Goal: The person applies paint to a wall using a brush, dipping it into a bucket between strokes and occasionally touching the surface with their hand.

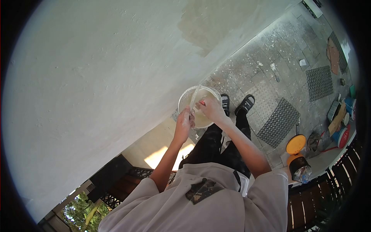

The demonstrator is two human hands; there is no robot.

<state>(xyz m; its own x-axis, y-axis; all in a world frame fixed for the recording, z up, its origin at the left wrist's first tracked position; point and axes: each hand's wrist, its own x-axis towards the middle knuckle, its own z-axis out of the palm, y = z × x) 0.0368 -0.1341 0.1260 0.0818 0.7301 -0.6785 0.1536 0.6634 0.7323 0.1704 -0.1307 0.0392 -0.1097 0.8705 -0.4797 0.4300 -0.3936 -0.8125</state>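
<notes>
Both my hands are over a white round bucket (185, 92) that holds pale, creamy material. My left hand (186, 120) is closed around the near end of a long, narrow, whitish-coated tool (194, 97), perhaps a wide putty knife seen edge-on. The tool's far end reaches the bucket's far rim. My right hand (211, 109) is closed beside it, with a small red piece (202, 102) showing at the fingers. What the red piece belongs to is hidden. Pale residue coats both hands.
A whitish wall (96, 77) with a damp-looking darker patch (212, 25) rises at left. Speckled paving (266, 77) bears rubber mats (279, 121) and a scraper-like tool (275, 72). A yellow lid (296, 144) and several containers line the right side. My sandals (245, 103) stand near the bucket.
</notes>
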